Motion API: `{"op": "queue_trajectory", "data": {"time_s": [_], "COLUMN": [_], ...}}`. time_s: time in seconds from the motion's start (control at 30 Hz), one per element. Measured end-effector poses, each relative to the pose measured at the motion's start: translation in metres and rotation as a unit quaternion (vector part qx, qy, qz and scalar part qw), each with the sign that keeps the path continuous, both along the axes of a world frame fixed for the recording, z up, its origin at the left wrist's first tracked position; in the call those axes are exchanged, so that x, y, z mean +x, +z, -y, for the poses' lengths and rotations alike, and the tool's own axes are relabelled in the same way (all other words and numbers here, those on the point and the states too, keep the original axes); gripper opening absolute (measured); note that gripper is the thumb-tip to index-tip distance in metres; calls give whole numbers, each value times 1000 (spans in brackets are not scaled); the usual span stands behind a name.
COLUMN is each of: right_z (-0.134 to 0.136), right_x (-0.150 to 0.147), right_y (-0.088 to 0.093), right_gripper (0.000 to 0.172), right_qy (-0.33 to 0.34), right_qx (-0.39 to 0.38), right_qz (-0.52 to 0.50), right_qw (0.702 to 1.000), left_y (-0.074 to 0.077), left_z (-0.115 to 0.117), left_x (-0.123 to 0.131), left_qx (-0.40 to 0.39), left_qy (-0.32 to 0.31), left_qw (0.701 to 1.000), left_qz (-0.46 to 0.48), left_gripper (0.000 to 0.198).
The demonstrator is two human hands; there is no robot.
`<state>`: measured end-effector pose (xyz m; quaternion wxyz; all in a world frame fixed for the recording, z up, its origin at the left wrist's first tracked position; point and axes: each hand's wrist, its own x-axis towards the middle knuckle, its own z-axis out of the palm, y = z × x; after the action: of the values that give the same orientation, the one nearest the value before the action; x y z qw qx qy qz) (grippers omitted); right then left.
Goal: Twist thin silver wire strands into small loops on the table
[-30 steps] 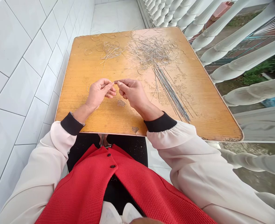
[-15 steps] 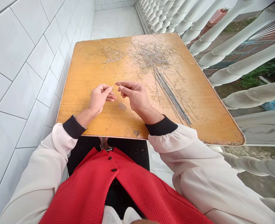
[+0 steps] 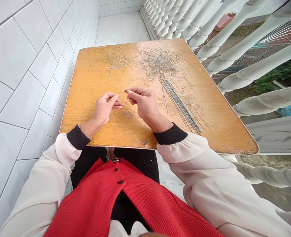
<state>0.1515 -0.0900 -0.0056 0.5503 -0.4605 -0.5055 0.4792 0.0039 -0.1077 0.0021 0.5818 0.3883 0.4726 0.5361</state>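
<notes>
Above the near part of the wooden table [image 3: 81, 108], my right hand [image 3: 144, 102] pinches a thin wire between thumb and forefinger. The wire curves into a round loop [image 3: 125, 77] beyond the fingertips. Close by on the left, my left hand [image 3: 104, 107] is closed in a pinch, thumb against forefinger, with its lower fingers loosely extended. A thin wire loop [image 3: 93, 99] shows at its outer side, and a short bit of wire appears at its fingertips. The hands are a small gap apart.
A large tangle of looped wires [image 3: 161, 62] lies at the back right, with a bundle of straight wires [image 3: 181, 103] running toward me. A smaller wire pile [image 3: 118, 61] is at the back left. Tiled wall [image 3: 19, 75] stands left, white balusters [image 3: 224, 59] right.
The wire in my right hand now shows as a clearer round loop beyond the fingers. Both hands keep nearly the same place and pinch; the view has shifted slightly.
</notes>
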Motion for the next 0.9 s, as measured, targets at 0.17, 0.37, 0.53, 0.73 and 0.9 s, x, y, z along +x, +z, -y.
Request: {"op": "queue_trajectory", "data": {"time_s": [0.17,0.37,0.53,0.73,0.9], "right_z": [0,1,2,3,2], "right_x": [2,3,2,4,2], "right_y": [0,1,1,-3,-5], "right_gripper": [13,25,28,29,20], "right_qy": [15,17,28,18,25], "right_qx": [6,16,50,97,81], "right_qz": [2,30,107,171,156], "right_qw": [1000,999,993,980,984], "left_y": [2,3,2,0,2], "left_z": [0,0,-2,-4,-3], "left_x": [-4,-5,-5,-8,-7], "left_qx": [0,2,-1,8,-5], "left_qy": [7,4,1,14,5], "left_qw": [1000,1000,1000,1000,1000], "left_qz": [22,10,13,-6,-3], "left_gripper": [23,21,23,22,24]}}
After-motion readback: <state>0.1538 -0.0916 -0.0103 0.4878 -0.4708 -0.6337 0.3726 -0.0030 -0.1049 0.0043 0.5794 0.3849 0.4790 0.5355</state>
